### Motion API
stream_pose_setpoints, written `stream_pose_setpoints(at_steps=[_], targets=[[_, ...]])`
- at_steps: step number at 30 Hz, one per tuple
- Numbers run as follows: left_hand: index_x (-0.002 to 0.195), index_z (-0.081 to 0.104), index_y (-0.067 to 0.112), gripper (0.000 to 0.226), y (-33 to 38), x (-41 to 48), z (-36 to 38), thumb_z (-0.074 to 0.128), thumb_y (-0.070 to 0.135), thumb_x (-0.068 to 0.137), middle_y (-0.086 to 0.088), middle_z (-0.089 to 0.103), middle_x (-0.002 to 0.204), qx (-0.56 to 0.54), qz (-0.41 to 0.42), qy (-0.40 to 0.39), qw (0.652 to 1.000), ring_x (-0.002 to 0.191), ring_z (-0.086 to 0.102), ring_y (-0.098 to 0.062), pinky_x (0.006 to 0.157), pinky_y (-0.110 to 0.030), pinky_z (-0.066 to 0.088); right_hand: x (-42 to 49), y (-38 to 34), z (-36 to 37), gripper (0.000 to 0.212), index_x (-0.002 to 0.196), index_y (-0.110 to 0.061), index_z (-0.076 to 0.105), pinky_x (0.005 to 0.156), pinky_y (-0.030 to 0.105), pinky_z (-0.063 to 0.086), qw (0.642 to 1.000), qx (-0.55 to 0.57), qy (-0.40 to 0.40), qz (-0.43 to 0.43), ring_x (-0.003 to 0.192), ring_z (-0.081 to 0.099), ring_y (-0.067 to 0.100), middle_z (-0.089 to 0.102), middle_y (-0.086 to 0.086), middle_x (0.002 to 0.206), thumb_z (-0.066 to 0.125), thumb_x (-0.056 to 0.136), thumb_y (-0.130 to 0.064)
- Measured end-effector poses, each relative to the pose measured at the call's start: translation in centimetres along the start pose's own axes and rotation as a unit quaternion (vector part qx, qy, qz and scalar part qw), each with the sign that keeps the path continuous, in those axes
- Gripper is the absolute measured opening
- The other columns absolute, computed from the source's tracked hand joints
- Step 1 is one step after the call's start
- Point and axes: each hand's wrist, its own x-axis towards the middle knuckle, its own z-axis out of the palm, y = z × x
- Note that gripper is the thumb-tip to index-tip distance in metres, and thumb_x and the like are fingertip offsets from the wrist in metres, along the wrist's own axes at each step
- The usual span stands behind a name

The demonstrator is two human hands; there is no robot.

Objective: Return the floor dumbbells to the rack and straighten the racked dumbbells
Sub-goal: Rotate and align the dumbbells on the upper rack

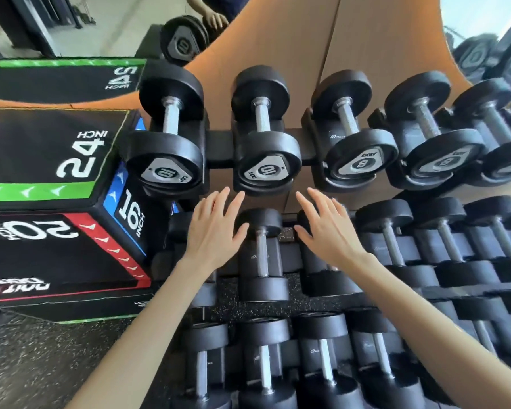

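A black three-tier dumbbell rack (219, 140) fills the view. On the top tier sit two dumbbells marked 10 (167, 137) (263, 134), then dumbbells marked 8 (354, 134) to the right. My left hand (216, 228) and my right hand (325, 228) hover open, fingers spread, just below the second 10 dumbbell, holding nothing. Between my hands a middle-tier dumbbell (261, 255) lies in its cradle. My forearms cover parts of the middle and lower tiers.
A black plyo box (53, 202) marked 24, 20 and 16 inch stands against the rack's left end. A mirror behind the rack reflects a dumbbell (183, 39) and a hand. Speckled rubber floor (42, 358) lies lower left. More dumbbells (443, 240) fill the right side.
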Motion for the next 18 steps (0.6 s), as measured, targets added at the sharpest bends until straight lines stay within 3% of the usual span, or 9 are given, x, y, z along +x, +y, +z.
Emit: stream_pose_setpoints(at_steps=[4, 8, 13, 18], targets=[[0.142, 0.039, 0.011, 0.059, -1.2, 1.6, -1.3, 0.053, 0.036, 0.091, -0.019, 0.045, 0.141, -0.04, -0.001, 0.04, 0.998, 0.128, 0.043, -0.036, 0.104, -0.047, 0.036, 3.3, -0.5, -2.6, 0.062, 0.139, -0.007, 0.04, 0.103, 0.049, 0.037, 0.999, -0.01, 0.037, -0.023, 0.127, 0.043, 0.033, 0.046, 0.018, 0.137, 0.063, 0.086, -0.029], [0.146, 0.032, 0.01, 0.057, -1.7, 4.3, -0.6, 0.043, 0.037, 0.097, -0.014, 0.037, 0.147, -0.185, -0.035, 0.064, 0.98, 0.136, 0.034, -0.027, 0.111, -0.036, 0.026, 7.2, -0.1, -3.7, 0.054, 0.133, -0.006, 0.046, 0.099, 0.048, 0.04, 0.997, 0.008, 0.068, -0.046, 0.12, 0.049, 0.034, 0.051, 0.017, 0.131, 0.062, 0.087, -0.029], [0.147, 0.03, 0.012, 0.051, -2.7, 7.7, 2.0, 0.039, 0.031, 0.101, -0.006, 0.034, 0.15, -0.338, -0.117, 0.086, 0.93, 0.138, 0.028, -0.016, 0.112, -0.023, 0.018, 13.2, 0.1, -2.8, 0.056, 0.137, -0.004, 0.04, 0.101, 0.043, 0.036, 0.994, 0.074, 0.012, -0.074, 0.124, 0.043, 0.033, 0.044, 0.016, 0.138, 0.054, 0.092, -0.033], [0.147, 0.028, 0.016, 0.051, -2.1, 10.4, 5.4, 0.037, 0.033, 0.099, -0.002, 0.035, 0.149, -0.442, -0.113, 0.066, 0.888, 0.134, 0.036, -0.017, 0.111, -0.029, 0.028, 17.3, 0.8, -1.2, 0.062, 0.134, -0.01, 0.045, 0.09, 0.039, 0.042, 0.981, 0.16, -0.028, -0.111, 0.109, 0.052, 0.026, 0.054, 0.008, 0.121, 0.059, 0.086, -0.047]])
